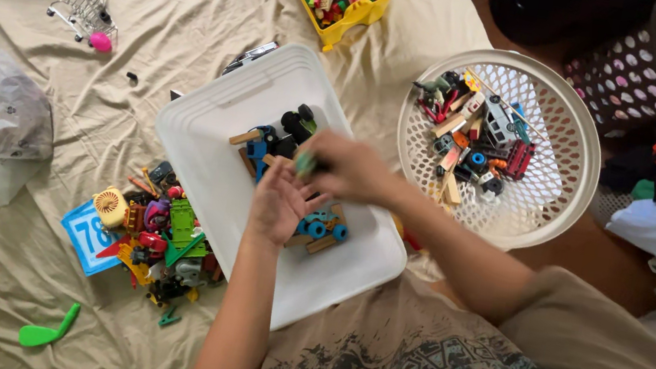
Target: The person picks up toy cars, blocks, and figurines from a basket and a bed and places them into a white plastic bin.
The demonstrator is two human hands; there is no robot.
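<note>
The right hand [348, 166] pinches a small green toy piece [305, 163] over the open left hand [280, 201]; keep both low above the white plastic bin [205, 130].

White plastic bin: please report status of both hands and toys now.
Left hand open, palm up, over white plastic bin. Right hand pinching small green toy piece. Blue-wheeled wooden toy car below; nothing blocking.

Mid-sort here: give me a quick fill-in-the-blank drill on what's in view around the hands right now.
1. Both hands meet above the white ____.
2. The round white basket sits on the person's ____ side.
3. The building bricks at the top lie in a ____ tub.
4. The right hand pinches a small ____ piece.

Missing words: bin; right; yellow; green
</note>
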